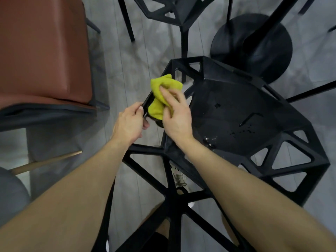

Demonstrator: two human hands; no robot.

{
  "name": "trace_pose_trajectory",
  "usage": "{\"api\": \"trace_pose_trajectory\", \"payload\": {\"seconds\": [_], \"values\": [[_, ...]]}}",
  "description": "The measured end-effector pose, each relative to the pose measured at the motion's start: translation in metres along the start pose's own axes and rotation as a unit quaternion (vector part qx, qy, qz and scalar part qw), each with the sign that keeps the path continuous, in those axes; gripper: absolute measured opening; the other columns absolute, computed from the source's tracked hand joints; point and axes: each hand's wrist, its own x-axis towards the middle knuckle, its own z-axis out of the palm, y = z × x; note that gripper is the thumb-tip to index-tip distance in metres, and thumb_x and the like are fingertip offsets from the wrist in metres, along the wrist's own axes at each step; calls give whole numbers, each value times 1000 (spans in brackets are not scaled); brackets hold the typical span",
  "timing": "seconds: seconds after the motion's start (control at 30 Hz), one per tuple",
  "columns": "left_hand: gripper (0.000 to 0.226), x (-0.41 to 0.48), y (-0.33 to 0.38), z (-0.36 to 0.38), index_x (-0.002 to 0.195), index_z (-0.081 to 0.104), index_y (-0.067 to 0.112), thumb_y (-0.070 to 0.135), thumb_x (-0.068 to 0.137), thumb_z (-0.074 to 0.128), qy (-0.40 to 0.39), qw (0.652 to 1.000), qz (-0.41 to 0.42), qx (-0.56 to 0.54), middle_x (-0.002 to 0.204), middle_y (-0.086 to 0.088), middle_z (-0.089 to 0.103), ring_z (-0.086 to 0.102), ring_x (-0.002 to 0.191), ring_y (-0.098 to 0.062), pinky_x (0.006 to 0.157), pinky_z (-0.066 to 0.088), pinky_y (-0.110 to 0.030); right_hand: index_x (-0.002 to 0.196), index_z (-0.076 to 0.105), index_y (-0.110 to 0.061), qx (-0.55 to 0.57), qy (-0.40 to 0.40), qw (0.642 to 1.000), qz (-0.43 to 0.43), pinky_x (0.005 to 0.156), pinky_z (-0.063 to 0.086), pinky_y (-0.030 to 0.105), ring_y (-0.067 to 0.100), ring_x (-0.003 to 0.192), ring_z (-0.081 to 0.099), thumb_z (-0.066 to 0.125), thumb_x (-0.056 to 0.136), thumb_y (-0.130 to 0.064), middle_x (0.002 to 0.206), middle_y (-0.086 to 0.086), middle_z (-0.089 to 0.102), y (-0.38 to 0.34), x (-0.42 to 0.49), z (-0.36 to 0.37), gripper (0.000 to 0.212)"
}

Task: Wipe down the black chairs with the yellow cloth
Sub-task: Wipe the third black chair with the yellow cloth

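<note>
A black chair (236, 110) with a faceted seat and open triangular frame stands right in front of me, its backrest struts nearest to me. Water drops and a pale smear lie on the seat. A crumpled yellow cloth (161, 94) rests on the chair's left arm edge. My right hand (175, 113) presses on the cloth with its fingers spread over it. My left hand (131, 122) grips the same left edge of the chair just beside the cloth.
A brown padded chair (43, 51) stands at the left. A second black chair (174, 11) is at the top, and a round black table base (252, 46) at the upper right. Grey floor lies between them. My shoe (179, 179) shows through the backrest.
</note>
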Motion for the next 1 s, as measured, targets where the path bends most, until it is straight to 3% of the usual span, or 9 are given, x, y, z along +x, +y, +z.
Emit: {"api": "trace_pose_trajectory", "payload": {"seconds": [0.07,0.2,0.3,0.47,0.6,0.7,0.8,0.93,1.0], "values": [[34,3,-3,0,110,71,33,28,109,37,1,1000,-1,-5,72,-1,77,78,82,-22,56,64,-42,145,64,-27,-44,-69,995,-55,113,43,30,25,128,50,54,88,6,143,3,50,12,-8,-2,67],[33,-1,-1,2,127,64,37,34,114,34,-2,999,8,35,75,2,76,76,80,-22,67,67,-48,137,71,-28,-198,-123,965,117,109,46,41,22,117,44,53,96,-3,134,3,51,62,-12,-42,51],[33,-2,1,1,125,64,37,33,114,32,-2,999,11,44,75,0,76,75,79,-25,70,67,-51,146,61,-22,-276,-130,949,79,101,47,46,34,121,42,52,96,-10,135,10,47,61,-18,-30,52],[33,-6,7,1,129,62,34,31,115,32,-10,998,3,54,81,-4,76,74,84,-23,74,67,-51,129,62,-23,-331,-403,851,-57,102,45,44,32,124,42,53,95,-19,129,7,46,60,-100,-26,35],[33,-6,7,1,125,61,36,32,114,30,-6,997,5,74,79,0,76,74,81,-24,77,66,-51,131,67,-22,-186,-192,960,83,103,50,42,34,121,49,55,91,-2,127,11,49,54,-69,-17,46],[35,-5,6,1,126,61,36,33,113,29,-9,998,0,59,78,-2,76,74,83,-25,74,67,-51,150,55,-27,-236,-235,942,34,109,45,41,33,126,39,58,94,-12,137,7,42,47,-90,2,58],[35,-6,7,-1,126,61,35,33,113,28,-9,998,-1,63,79,-3,76,74,84,-25,74,67,-51,140,64,-29,-244,-339,909,6,107,49,44,32,122,46,68,93,-34,127,4,46,47,-86,-3,47],[34,-6,8,0,128,59,34,32,114,28,-18,997,4,74,81,-2,76,75,83,-24,74,67,-51,128,73,-28,-246,-270,929,66,109,50,41,30,126,52,68,88,-17,135,2,55,49,-52,-20,42],[34,-5,6,1,130,59,34,32,115,28,-17,997,3,72,82,-3,76,75,84,-24,75,67,-50,135,66,-29,-300,-328,895,11,111,42,43,34,127,43,60,92,-20,132,6,47,51,-85,-22,44]]}}
